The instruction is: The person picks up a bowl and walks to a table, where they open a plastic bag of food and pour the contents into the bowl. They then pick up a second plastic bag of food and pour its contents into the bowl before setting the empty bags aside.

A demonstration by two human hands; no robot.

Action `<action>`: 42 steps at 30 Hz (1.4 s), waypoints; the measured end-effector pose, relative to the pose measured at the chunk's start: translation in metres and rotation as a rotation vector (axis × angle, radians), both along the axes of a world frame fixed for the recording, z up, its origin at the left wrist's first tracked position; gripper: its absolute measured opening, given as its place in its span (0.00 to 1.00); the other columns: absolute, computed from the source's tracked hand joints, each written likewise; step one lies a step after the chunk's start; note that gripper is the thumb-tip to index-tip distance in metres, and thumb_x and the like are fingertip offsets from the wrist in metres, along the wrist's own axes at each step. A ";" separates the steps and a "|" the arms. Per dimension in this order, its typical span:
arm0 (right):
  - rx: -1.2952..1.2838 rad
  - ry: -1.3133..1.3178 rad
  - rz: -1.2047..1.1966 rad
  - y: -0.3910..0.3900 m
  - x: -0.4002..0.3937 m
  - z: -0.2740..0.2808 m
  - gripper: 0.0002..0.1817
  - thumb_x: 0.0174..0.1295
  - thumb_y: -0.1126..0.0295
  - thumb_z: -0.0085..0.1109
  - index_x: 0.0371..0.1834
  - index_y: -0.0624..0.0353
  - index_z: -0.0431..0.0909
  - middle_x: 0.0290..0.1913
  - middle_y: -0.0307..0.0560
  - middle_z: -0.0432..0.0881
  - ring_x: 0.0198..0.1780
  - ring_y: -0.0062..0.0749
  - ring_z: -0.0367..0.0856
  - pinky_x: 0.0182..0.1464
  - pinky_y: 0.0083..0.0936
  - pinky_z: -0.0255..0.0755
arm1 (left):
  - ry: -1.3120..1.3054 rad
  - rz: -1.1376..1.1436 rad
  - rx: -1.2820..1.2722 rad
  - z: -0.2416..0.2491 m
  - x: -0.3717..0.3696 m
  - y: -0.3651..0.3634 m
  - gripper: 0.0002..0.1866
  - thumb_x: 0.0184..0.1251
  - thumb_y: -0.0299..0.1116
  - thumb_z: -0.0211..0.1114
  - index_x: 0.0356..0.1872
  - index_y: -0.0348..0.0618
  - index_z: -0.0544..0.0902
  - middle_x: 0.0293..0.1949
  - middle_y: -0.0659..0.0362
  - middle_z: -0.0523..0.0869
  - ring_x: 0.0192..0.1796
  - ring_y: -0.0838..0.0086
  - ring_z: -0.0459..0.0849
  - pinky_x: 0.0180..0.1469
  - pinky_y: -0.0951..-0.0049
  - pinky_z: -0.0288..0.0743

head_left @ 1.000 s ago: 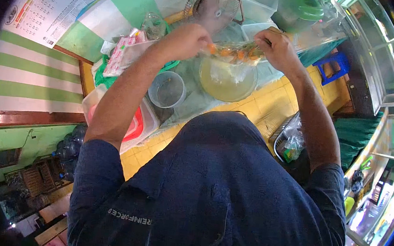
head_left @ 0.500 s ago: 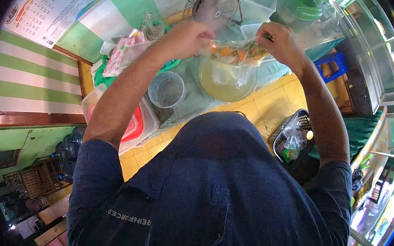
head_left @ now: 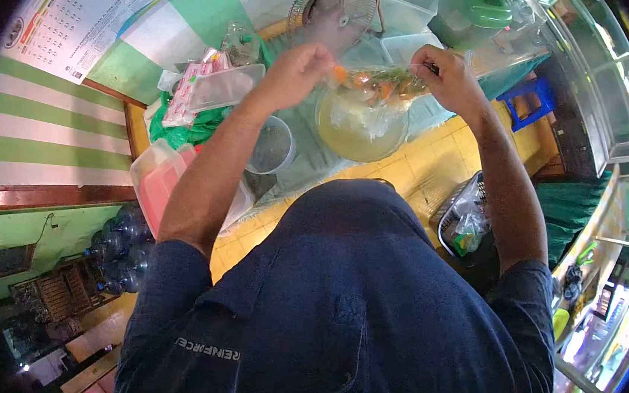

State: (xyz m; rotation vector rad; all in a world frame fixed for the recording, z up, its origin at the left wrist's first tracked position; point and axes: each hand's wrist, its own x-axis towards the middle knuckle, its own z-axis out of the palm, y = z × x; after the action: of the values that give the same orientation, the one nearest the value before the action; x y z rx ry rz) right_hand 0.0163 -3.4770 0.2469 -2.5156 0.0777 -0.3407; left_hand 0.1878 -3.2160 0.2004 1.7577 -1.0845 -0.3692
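Observation:
Between my two hands a clear plastic bag (head_left: 380, 90) is stretched sideways, with orange and green pieces that look like cut vegetables inside. My left hand (head_left: 303, 72) pinches its left end. At the other end, the fingers of my right hand (head_left: 448, 77) are closed on the plastic, near some green leaves. Below the bag, a round yellowish basin (head_left: 356, 144) rests on the cloth-covered table (head_left: 306, 158), with a bunched piece of clear plastic overlapping it in view. To the left of the basin is a clear round tub (head_left: 274, 146), partly behind my left forearm.
A fan (head_left: 331, 11) stands at the back beside clear plastic boxes (head_left: 405, 13). Pink-and-white packets (head_left: 184, 99) and a green bag (head_left: 174, 132) lie at the left. A dark basket (head_left: 462, 217) with plastic bags stands low right, and a blue stool (head_left: 528, 103) farther right.
My hands have drawn slightly apart and lowered a little, stretching the bag flatter between them. My left forearm has shifted right, uncovering more of the box behind it.

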 end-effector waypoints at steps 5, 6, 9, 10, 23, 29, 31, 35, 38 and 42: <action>0.038 -0.118 -0.041 0.009 -0.001 -0.015 0.07 0.65 0.72 0.60 0.41 0.63 0.78 0.31 0.43 0.83 0.33 0.24 0.79 0.38 0.25 0.74 | 0.099 0.058 -0.057 -0.023 -0.001 -0.010 0.06 0.71 0.32 0.61 0.43 0.41 0.78 0.38 0.63 0.83 0.42 0.80 0.80 0.46 0.75 0.74; 0.066 -0.137 -0.058 0.010 -0.001 -0.019 0.07 0.65 0.72 0.60 0.41 0.63 0.78 0.32 0.44 0.83 0.34 0.24 0.79 0.39 0.24 0.74 | 0.147 0.072 -0.067 -0.021 -0.004 -0.013 0.06 0.71 0.31 0.61 0.44 0.42 0.78 0.38 0.66 0.82 0.42 0.82 0.78 0.47 0.77 0.73; 0.149 -0.156 -0.132 0.011 -0.001 -0.030 0.07 0.65 0.71 0.60 0.42 0.62 0.78 0.35 0.47 0.84 0.38 0.30 0.81 0.43 0.26 0.75 | 0.165 0.163 -0.050 -0.017 -0.019 -0.015 0.05 0.71 0.32 0.61 0.43 0.44 0.78 0.38 0.67 0.81 0.41 0.82 0.78 0.44 0.77 0.73; 0.176 -0.138 -0.172 0.011 -0.002 -0.031 0.08 0.65 0.70 0.59 0.43 0.62 0.78 0.37 0.50 0.85 0.40 0.36 0.83 0.44 0.29 0.75 | 0.206 0.197 -0.091 -0.021 -0.019 -0.017 0.06 0.72 0.33 0.61 0.43 0.44 0.78 0.38 0.67 0.81 0.40 0.82 0.78 0.43 0.77 0.73; 0.427 -0.298 -0.400 -0.003 -0.021 -0.099 0.09 0.65 0.70 0.63 0.43 0.63 0.78 0.33 0.42 0.82 0.36 0.23 0.79 0.42 0.23 0.74 | 0.314 0.202 -0.219 -0.053 -0.035 -0.046 0.10 0.71 0.37 0.62 0.45 0.42 0.79 0.40 0.63 0.83 0.41 0.79 0.79 0.46 0.75 0.74; 0.500 -0.291 -0.493 -0.020 -0.035 -0.140 0.09 0.63 0.69 0.65 0.39 0.63 0.79 0.29 0.36 0.79 0.32 0.18 0.74 0.37 0.21 0.71 | 0.259 0.129 -0.087 -0.062 -0.022 -0.079 0.11 0.67 0.36 0.64 0.44 0.40 0.81 0.39 0.60 0.85 0.41 0.78 0.81 0.46 0.74 0.75; 0.510 -0.282 -0.567 -0.020 -0.034 -0.151 0.09 0.63 0.68 0.66 0.37 0.63 0.80 0.29 0.36 0.79 0.32 0.18 0.73 0.36 0.21 0.70 | 0.271 0.109 -0.080 -0.076 -0.013 -0.090 0.11 0.67 0.35 0.65 0.44 0.40 0.82 0.38 0.61 0.85 0.40 0.79 0.81 0.46 0.74 0.75; 0.617 -0.315 -0.623 -0.028 -0.031 -0.169 0.10 0.62 0.66 0.67 0.36 0.62 0.81 0.27 0.36 0.78 0.31 0.19 0.72 0.36 0.21 0.70 | 0.282 0.101 -0.118 -0.088 0.000 -0.113 0.10 0.66 0.35 0.66 0.41 0.40 0.83 0.34 0.63 0.86 0.37 0.79 0.81 0.43 0.75 0.75; 0.552 -0.288 -0.650 -0.030 -0.026 -0.165 0.12 0.61 0.65 0.69 0.36 0.62 0.81 0.28 0.37 0.80 0.31 0.20 0.73 0.37 0.21 0.71 | 0.212 0.115 -0.065 -0.094 0.014 -0.128 0.10 0.65 0.36 0.67 0.39 0.41 0.84 0.32 0.62 0.86 0.35 0.78 0.82 0.42 0.73 0.75; 0.553 -0.212 -0.678 -0.036 -0.018 -0.172 0.14 0.60 0.63 0.70 0.37 0.63 0.81 0.32 0.40 0.83 0.35 0.21 0.78 0.40 0.22 0.73 | 0.014 0.136 0.124 -0.100 0.031 -0.142 0.10 0.66 0.36 0.67 0.42 0.42 0.84 0.36 0.62 0.88 0.39 0.77 0.82 0.46 0.74 0.75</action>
State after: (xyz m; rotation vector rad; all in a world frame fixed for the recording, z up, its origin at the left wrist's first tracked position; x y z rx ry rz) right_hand -0.0019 -3.5129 0.0753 -1.8286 0.8301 -0.7358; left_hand 0.2189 -3.3575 0.1000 1.9241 -0.9435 -0.3705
